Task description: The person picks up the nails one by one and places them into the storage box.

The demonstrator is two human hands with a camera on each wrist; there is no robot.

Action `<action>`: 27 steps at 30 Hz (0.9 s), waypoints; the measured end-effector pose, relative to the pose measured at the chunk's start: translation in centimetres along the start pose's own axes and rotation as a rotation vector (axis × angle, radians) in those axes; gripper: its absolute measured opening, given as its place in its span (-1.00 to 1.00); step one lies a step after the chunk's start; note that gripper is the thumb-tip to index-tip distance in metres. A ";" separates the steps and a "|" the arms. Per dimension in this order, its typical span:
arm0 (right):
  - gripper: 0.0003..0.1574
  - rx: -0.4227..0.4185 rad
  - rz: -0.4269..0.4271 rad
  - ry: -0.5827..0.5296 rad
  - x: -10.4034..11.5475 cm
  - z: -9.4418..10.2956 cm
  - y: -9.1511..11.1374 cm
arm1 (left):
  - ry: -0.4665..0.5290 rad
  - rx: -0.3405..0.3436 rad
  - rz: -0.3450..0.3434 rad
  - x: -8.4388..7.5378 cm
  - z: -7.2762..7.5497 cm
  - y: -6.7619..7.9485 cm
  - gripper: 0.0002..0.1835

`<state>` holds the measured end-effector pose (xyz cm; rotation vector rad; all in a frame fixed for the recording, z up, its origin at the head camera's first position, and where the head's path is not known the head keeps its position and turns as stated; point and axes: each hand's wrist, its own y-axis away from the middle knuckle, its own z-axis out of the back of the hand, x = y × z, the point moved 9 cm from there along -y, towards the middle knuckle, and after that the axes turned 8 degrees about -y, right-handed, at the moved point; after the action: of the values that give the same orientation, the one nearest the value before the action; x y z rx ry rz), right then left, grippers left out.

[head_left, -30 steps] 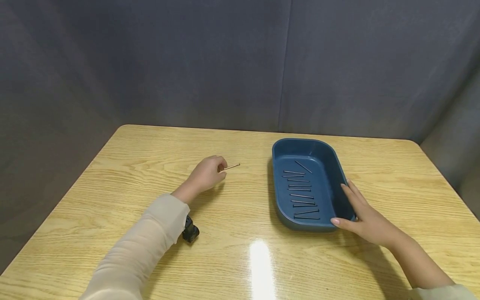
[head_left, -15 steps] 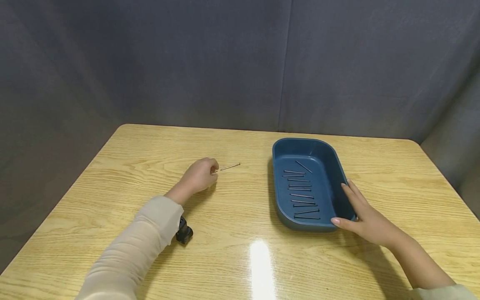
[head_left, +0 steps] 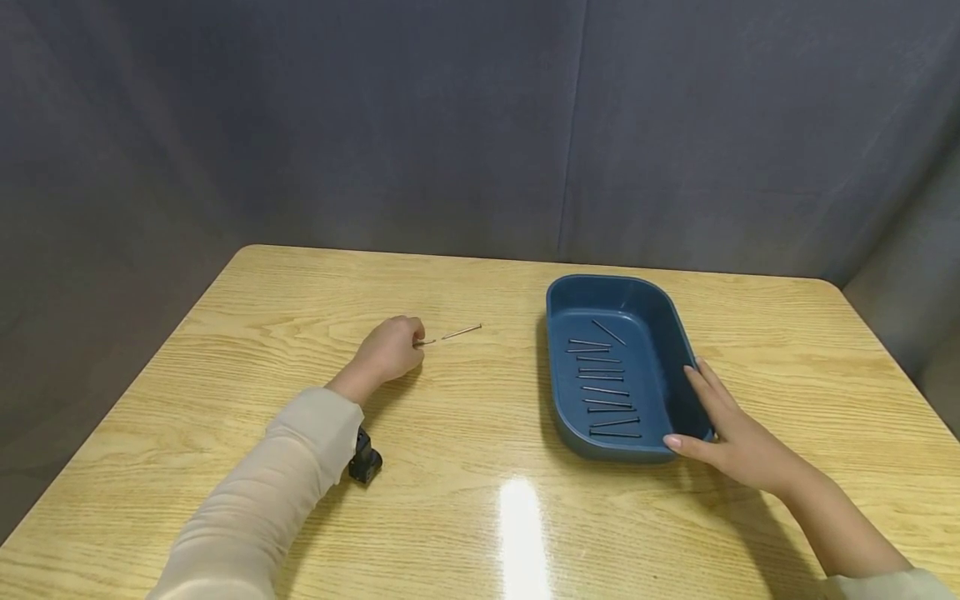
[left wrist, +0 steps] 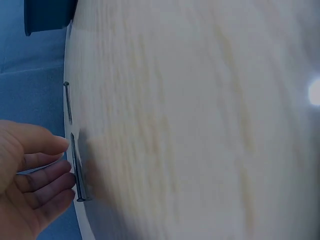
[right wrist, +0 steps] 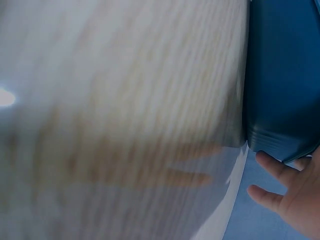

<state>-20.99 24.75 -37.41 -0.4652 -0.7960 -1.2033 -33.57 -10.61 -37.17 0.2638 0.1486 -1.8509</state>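
Observation:
On the wooden table lies a nail [head_left: 462, 332], head to the right. A second nail [left wrist: 76, 170] lies just left of it, nearly in line. My left hand [head_left: 392, 347] is beside this second nail, its thumb and fingers apart and the fingertips right by the shank; in the head view the hand hides part of it. My right hand [head_left: 738, 442] rests at the near right corner of a blue plastic tray [head_left: 615, 454], thumb at the near rim and fingers along the right side. Several dark nails [head_left: 604, 392] lie inside the tray, mostly crosswise, one slanted at the far end.
The wooden table [head_left: 300, 287] ends at a grey curtain [head_left: 420, 133] behind. A black wrist camera [head_left: 365, 457] hangs beneath the left sleeve [head_left: 277, 475]. A bright light reflection shows on the front of the tabletop.
My left hand has moved left, away from the first nail, which now shows its full length on the table. The second nail has come into view by the fingers. The right hand stays put.

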 end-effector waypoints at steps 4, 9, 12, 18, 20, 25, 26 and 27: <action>0.18 0.002 -0.002 -0.002 0.0 0.0 0.0 | -0.025 0.003 0.004 0.3 -0.1 -0.2 -0.71; 0.18 -0.002 0.007 -0.001 0.0 0.2 -0.1 | -0.065 0.008 0.016 0.7 0.1 -0.4 -0.78; 0.17 -0.003 0.018 -0.004 0.1 0.2 -0.1 | -0.084 0.015 0.025 1.0 0.1 -0.5 -0.83; 0.17 -0.004 0.014 -0.001 0.0 0.2 -0.1 | -0.123 0.024 0.016 1.0 0.1 -0.6 -0.84; 0.18 -0.006 0.009 0.002 0.0 0.2 -0.1 | -0.136 0.024 0.011 0.9 0.1 -0.6 -0.85; 0.17 -0.007 0.012 -0.004 -0.1 0.1 -0.1 | -0.164 0.036 0.010 0.9 0.0 -0.7 -0.90; 0.17 -0.008 0.014 -0.006 -0.1 0.1 -0.1 | -0.167 0.040 0.010 0.9 -0.1 -0.7 -0.91; 0.17 -0.008 0.016 -0.007 -0.1 0.1 -0.1 | -0.170 0.044 0.011 1.0 -0.1 -0.7 -0.91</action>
<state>-21.08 24.88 -37.48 -0.4821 -0.7927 -1.1912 -34.49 -11.27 -37.53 0.1364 -0.0107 -1.8579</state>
